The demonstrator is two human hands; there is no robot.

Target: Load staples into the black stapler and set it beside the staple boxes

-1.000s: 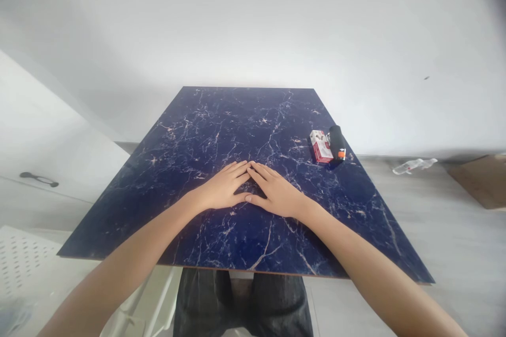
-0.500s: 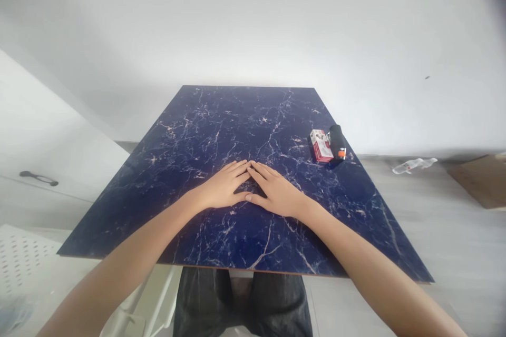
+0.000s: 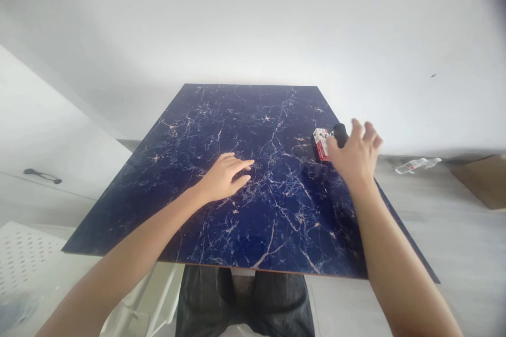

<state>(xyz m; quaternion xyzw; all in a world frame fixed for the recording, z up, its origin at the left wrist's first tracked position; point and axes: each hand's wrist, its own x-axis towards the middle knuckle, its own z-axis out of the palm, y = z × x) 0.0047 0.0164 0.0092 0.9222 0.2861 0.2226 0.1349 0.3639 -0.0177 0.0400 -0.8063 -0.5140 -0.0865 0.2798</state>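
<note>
A blue, white-veined bench [image 3: 245, 121] seen from above, its near edge at the wearer's dark-trousered legs [image 3: 279, 300] and its far edge by a pale wall [image 3: 253, 26]. The broad middle and left give room to move; the right side is tighter, where a small box [image 3: 321, 142] and a black item [image 3: 340, 134] stand side by side near the edge, with floor [image 3: 427, 216] beyond.

The right hand [image 3: 353, 160] is raised over that edge, arm stretched forward, fingers up and spread. Its grip is wide open and holds nothing; the thumb overlaps the box's near right corner, and whether it touches cannot be told. The left hand [image 3: 222, 178] is over the bench's middle, palm down, index finger pointing right, thumb apart, the other fingers loosely bent; its grip is partly open and bare.

The box is white above and red below, its print too small to read.
</note>
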